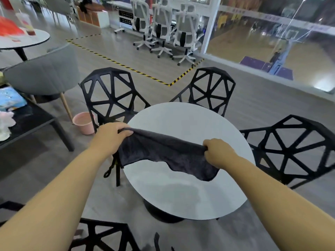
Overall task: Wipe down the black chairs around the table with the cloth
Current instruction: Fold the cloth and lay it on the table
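Note:
A dark grey cloth (163, 153) hangs stretched between my hands above the round white table (181, 192). My left hand (110, 136) grips its left top corner, my right hand (217, 151) grips the right top edge. Black lattice chairs ring the table: one at the far left (108, 91), one at the far right (208, 87), one on the right (293, 147), and one near me at the bottom (101, 236), partly cut off.
A pink bucket (83, 123) stands on the floor left of the table. A grey padded chair (45, 73) and a low black table (32, 122) with items sit at the left. White office chairs (163, 28) line the back, behind yellow-black floor tape (126, 67).

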The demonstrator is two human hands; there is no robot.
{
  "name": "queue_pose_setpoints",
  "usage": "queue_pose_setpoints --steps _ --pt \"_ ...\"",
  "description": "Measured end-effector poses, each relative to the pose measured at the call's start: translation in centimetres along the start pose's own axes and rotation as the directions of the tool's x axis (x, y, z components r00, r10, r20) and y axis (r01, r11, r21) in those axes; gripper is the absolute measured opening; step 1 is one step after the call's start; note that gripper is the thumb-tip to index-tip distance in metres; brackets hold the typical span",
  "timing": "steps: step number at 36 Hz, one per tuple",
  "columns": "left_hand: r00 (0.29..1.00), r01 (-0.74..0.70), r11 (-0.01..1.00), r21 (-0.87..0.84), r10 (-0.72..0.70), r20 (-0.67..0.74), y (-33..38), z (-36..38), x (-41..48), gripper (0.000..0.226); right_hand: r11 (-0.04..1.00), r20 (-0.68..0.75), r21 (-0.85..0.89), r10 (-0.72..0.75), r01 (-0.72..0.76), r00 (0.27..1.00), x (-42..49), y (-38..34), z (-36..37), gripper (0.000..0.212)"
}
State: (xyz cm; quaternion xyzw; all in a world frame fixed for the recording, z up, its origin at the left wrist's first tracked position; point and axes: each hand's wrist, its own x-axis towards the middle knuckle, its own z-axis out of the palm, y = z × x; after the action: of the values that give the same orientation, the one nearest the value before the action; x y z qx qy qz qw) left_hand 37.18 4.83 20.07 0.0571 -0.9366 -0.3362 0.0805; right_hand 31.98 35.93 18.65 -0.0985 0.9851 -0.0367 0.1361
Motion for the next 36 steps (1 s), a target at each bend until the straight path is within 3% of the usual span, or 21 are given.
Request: queue_pose_setpoints --steps 4,8,13,17,23,27,36 --pt "1.000 0.012 0.999 -0.030 -0.012 -0.002 -0.2 0.7 0.8 0.013 0.969 0.060 0.224 0.089 -0.101 0.994 0.4 0.5 1.3 0.026" --pt "1.000 0.025 1.000 0.006 -0.025 -0.013 -0.7 1.2 1.8 0.012 0.920 0.083 0.375 0.092 -0.117 0.992 1.3 1.6 2.0 0.021" --pt "0.994 0.111 0.993 0.040 -0.111 -0.001 -1.4 2.2 2.5 0.010 0.961 0.071 0.272 0.042 -0.060 0.997 3.1 3.6 1.5 0.021" --pt "0.981 0.186 0.977 0.108 -0.191 0.036 -1.8 3.4 3.4 0.017 0.954 0.060 0.295 0.037 -0.054 0.997 4.4 5.0 0.8 0.018" --pt "0.929 0.310 0.949 0.066 -0.316 0.191 -0.8 5.0 5.2 0.034 0.951 0.191 0.300 0.024 -0.082 0.981 6.8 5.7 -0.4 0.026" --pt "0.906 0.321 0.944 0.073 -0.329 0.268 0.6 5.9 6.5 0.040 0.942 0.152 0.328 0.022 -0.071 0.988 8.4 5.6 -1.1 0.030" --pt "0.890 0.387 0.892 -0.232 -0.296 0.346 4.7 8.9 8.5 0.019 0.900 -0.003 0.431 -0.077 0.071 0.997 10.5 2.7 -2.4 0.033"
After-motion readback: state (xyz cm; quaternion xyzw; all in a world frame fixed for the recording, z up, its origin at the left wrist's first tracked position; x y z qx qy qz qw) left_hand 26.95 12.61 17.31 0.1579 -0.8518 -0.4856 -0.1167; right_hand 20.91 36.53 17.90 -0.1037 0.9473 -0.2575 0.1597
